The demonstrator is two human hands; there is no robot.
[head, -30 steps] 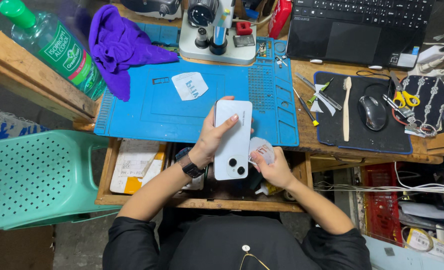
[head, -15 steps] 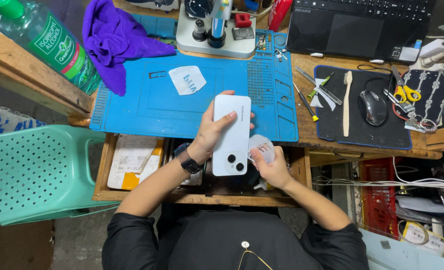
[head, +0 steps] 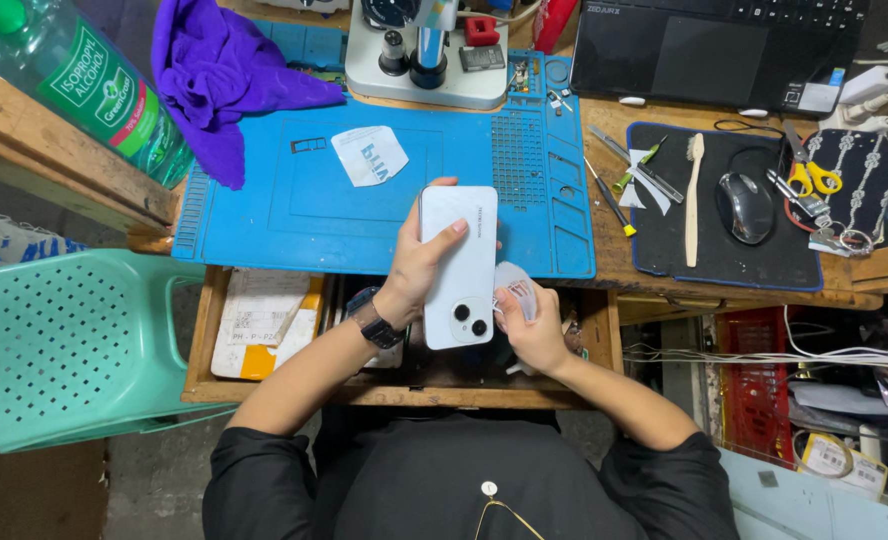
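Plainly the phone (head: 459,265) is a thin, stiff slab with a glossy white back, so it looks light but slippery and easy to crack if it slips from the fingers; the safest hold, by my judgement, is across its long edges rather than on the flat back or near the two camera lenses at its lower end. It hangs back-up over the near edge of the blue mat (head: 264,215) and the open drawer (head: 204,385) below the hands. The left hand (head: 419,270) grasps it from the left side, thumb laid across the back near the middle and the other fingers curled under, hidden beneath the slab. Just right of that thumb, past the phone's right edge, the right hand (head: 534,330) is closed in a pinch on a small clear film (head: 517,282), fingertips tight together and touching the phone's lower right edge or lying just beside it; I cannot tell which. That film looks flimsy and likely to curl or cling. Beyond the left fingertips, further out on the mat, lies a peeled white sticker (head: 369,155), well apart from both hands. A purple cloth (head: 219,80) and a green bottle (head: 84,85) sit far to the left of the fingers, tools (head: 619,175) and a mouse (head: 744,205) off to the right.
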